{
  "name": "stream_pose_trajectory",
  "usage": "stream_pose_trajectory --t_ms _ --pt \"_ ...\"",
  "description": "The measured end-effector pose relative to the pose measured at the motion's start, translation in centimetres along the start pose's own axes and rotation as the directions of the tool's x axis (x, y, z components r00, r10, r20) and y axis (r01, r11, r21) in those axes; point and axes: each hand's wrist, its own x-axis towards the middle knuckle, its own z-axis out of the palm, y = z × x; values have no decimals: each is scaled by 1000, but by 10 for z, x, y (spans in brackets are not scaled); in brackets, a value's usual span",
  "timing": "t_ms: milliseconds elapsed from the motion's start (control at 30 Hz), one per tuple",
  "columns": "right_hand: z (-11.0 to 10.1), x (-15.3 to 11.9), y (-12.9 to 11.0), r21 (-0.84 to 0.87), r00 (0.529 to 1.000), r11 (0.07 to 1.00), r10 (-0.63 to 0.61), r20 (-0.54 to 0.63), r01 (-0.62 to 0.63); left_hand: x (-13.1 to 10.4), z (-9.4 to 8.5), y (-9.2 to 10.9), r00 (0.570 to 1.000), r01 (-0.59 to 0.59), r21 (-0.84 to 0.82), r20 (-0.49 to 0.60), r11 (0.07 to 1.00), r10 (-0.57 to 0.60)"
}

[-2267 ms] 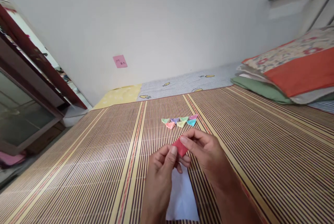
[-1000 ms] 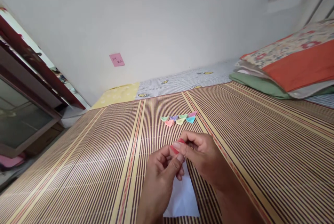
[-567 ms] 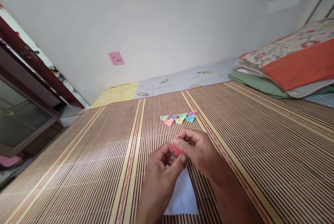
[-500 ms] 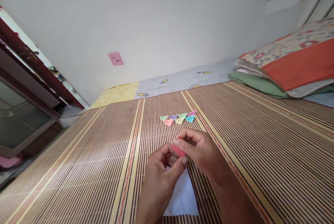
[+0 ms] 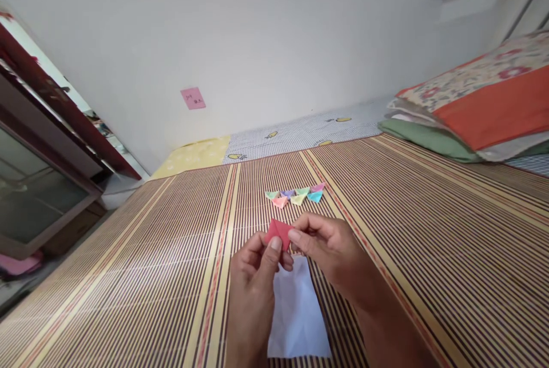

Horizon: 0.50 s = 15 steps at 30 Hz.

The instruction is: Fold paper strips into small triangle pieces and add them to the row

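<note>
A small folded red paper [image 5: 280, 232] is held up between both hands, with crease lines showing on its face. My left hand [image 5: 259, 276] pinches its left and lower part, thumb on the front. At its right corner, my right hand [image 5: 328, 245] grips it between thumb and fingers. Below the hands, a white sheet of paper [image 5: 298, 316] lies on the striped mat [image 5: 154, 276], partly covered by my left hand. Beyond the hands, several small folded paper pieces [image 5: 299, 199] in green, purple, pink, yellow, blue and orange sit in two rows.
Folded bedding [image 5: 484, 122] in orange, floral and green is stacked at the right. A white wall [image 5: 291, 36] with a pink note [image 5: 193, 98] stands behind the mat. Patterned cloth [image 5: 291, 132] runs along the mat's far edge. A glass-panelled door [image 5: 34, 185] is at the left.
The red paper has moved slightly left and up, and its flat, creased face now shows more. My left hand has shifted left, uncovering more of the white sheet.
</note>
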Motion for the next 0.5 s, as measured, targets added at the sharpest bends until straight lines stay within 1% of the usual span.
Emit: stream_pose_trajectory --t_ms 67,133,200,333,433,500 --pt "2 -2 -2 -81 999 996 -26 -20 25 0 0 1 1000 -7 32 -2 999 7" --pt "3 -3 -5 -193 998 980 -54 -38 46 0 -1 1 998 -28 50 -56 998 31" --pt "3 -3 -7 -274 996 960 -77 -36 64 1 -5 1 995 -37 30 -93 999 39" --pt "5 -4 -10 -310 991 944 -128 -29 113 2 -12 0 998 -11 -20 -64 1000 10" --pt "6 -3 -11 -363 978 915 -206 -44 176 2 -14 3 999 7 -16 -36 1000 -7" --pt "7 -3 -11 -409 966 885 -257 -35 221 1 -14 4 999 20 -12 -26 1000 -21"
